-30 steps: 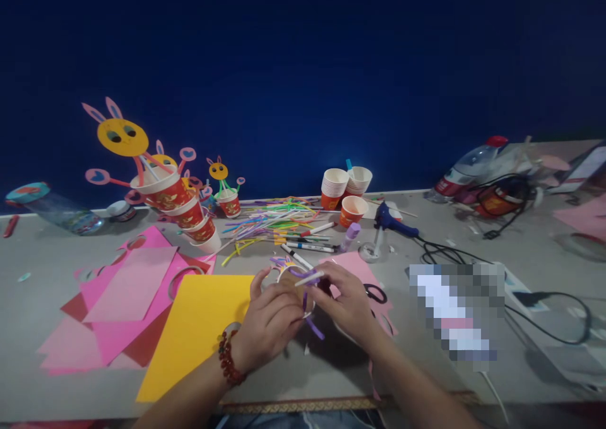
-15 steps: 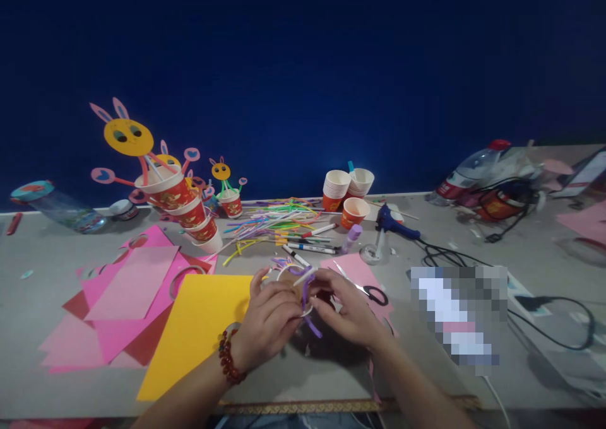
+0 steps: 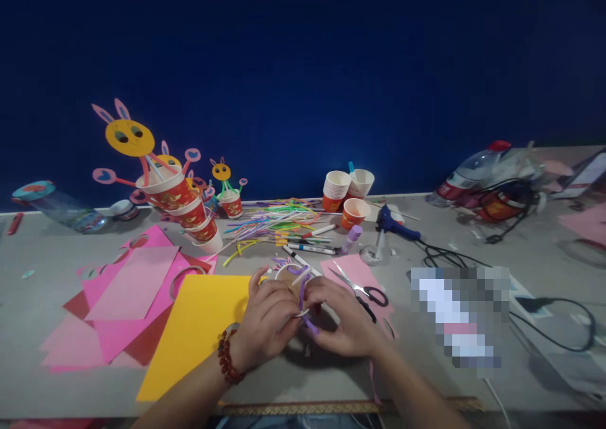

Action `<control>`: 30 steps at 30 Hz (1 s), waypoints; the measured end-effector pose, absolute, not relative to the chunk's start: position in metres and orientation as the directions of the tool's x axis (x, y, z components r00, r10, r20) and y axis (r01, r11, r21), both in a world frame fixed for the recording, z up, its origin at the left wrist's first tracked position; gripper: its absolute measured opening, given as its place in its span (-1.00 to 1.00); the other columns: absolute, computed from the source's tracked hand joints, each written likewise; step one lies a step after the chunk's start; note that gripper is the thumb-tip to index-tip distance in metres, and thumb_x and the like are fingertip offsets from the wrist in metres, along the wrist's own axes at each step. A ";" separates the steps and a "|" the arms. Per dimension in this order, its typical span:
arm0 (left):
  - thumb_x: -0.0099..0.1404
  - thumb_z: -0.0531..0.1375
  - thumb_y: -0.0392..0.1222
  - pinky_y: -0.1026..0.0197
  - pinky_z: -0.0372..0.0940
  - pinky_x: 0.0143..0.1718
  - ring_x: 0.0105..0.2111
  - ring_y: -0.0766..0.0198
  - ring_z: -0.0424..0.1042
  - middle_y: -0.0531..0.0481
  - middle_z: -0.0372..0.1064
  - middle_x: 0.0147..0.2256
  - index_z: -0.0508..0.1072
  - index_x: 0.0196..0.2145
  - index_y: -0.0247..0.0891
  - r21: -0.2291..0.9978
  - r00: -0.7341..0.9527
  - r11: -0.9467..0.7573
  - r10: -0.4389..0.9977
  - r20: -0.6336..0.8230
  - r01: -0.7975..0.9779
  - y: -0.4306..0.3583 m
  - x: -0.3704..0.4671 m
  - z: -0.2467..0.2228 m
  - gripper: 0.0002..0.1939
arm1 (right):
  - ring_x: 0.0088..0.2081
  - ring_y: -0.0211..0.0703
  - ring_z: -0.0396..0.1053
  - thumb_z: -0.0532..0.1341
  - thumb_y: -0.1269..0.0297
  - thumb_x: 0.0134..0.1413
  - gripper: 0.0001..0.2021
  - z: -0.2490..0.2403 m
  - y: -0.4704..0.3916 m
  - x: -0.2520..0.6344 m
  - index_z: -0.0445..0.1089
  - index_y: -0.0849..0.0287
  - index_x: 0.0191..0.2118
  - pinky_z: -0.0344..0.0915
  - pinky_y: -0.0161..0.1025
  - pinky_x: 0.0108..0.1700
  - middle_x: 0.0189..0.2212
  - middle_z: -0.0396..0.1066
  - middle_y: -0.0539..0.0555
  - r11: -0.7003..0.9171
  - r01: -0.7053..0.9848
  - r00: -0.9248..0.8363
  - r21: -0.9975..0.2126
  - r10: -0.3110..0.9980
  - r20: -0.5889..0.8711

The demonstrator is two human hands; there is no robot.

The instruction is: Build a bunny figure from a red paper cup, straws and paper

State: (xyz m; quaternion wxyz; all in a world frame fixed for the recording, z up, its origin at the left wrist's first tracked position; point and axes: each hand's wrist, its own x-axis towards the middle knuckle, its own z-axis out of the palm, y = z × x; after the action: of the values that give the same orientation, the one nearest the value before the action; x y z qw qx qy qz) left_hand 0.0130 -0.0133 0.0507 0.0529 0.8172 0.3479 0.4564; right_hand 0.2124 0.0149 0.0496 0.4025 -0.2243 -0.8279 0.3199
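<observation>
My left hand (image 3: 269, 312) is curled around a paper cup (image 3: 285, 279), its fingers wrapped over the near side with the rim tilted up between my hands. My right hand (image 3: 343, 318) is bent in at the cup's right side, thumb and fingers close about a purple stem (image 3: 302, 295); I cannot tell whether they are pinching it, since my fingers cover part of it. The stem runs across the cup's mouth and down past the rim, beside a white stick (image 3: 303, 275). The cup is near the middle of the table (image 3: 326, 385), just right of a yellow sheet (image 3: 194, 334).

A red beaded bracelet (image 3: 228, 358) circles my left wrist. Farther left lie overlapping pink sheets (image 3: 130, 290). To the right of my hands, open scissors (image 3: 376, 295) rest partly over a pale pink sheet (image 3: 348, 266).

Beyond the cup are markers (image 3: 312, 248), a purple glue stick (image 3: 351, 240) and a loose heap of coloured stems (image 3: 274, 217). A blue glue gun (image 3: 395, 224) stands to their right. On the far left, a rabbit-eared figure (image 3: 130, 137) rises from stacked red cups (image 3: 165, 192).
</observation>
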 end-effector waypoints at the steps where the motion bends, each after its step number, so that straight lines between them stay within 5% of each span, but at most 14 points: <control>1: 0.27 0.18 -0.36 -0.21 -0.07 0.30 -0.26 0.24 0.47 0.10 0.55 -0.38 0.41 -0.32 -0.16 0.407 0.337 -0.750 0.619 0.709 0.522 -0.013 0.013 0.051 -0.89 | -0.26 -0.10 0.36 0.25 0.42 0.01 -0.76 0.050 0.016 0.211 0.31 0.09 -0.17 0.34 -0.19 -0.23 -0.26 0.43 0.09 0.701 0.108 -0.575 -0.705 0.622 0.531; 16: 0.26 0.19 -0.39 -0.17 -0.10 0.33 -0.26 0.27 0.45 0.11 0.54 -0.38 0.41 -0.32 -0.17 0.331 0.372 -0.776 0.570 0.732 0.537 -0.012 0.012 0.051 -0.87 | -0.23 -0.06 0.40 0.19 0.33 0.13 -0.92 0.046 0.019 0.210 0.33 0.08 -0.23 0.31 -0.17 -0.20 -0.30 0.46 0.11 0.711 0.064 -0.570 -0.700 0.602 0.559; 24: 0.23 0.24 -0.35 -0.22 0.15 0.22 -0.03 0.11 0.37 -0.07 0.39 -0.13 0.36 -0.18 -0.16 0.325 0.284 -0.727 0.577 0.766 0.605 -0.014 0.009 0.038 -0.78 | -0.25 -0.08 0.41 0.21 0.33 0.08 -0.88 0.044 0.018 0.210 0.33 0.08 -0.22 0.31 -0.19 -0.21 -0.30 0.47 0.09 0.721 0.049 -0.514 -0.692 0.612 0.601; 30: 0.26 0.24 -0.25 -0.24 0.23 0.17 0.22 -0.07 0.19 -0.28 0.15 0.18 0.18 0.14 -0.20 0.433 0.216 -0.725 0.613 0.760 0.535 -0.010 0.009 0.028 -0.47 | -0.25 -0.08 0.43 0.23 0.38 0.06 -0.87 0.044 0.016 0.210 0.35 0.08 -0.24 0.33 -0.19 -0.21 -0.28 0.49 0.10 0.711 0.105 -0.498 -0.695 0.643 0.583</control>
State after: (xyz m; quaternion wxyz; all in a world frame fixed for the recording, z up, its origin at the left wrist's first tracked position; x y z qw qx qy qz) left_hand 0.0087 -0.0100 0.0282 0.0383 0.7787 0.3686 0.5063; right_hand 0.2102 0.0156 0.0444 0.4450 -0.2304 -0.8109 0.3021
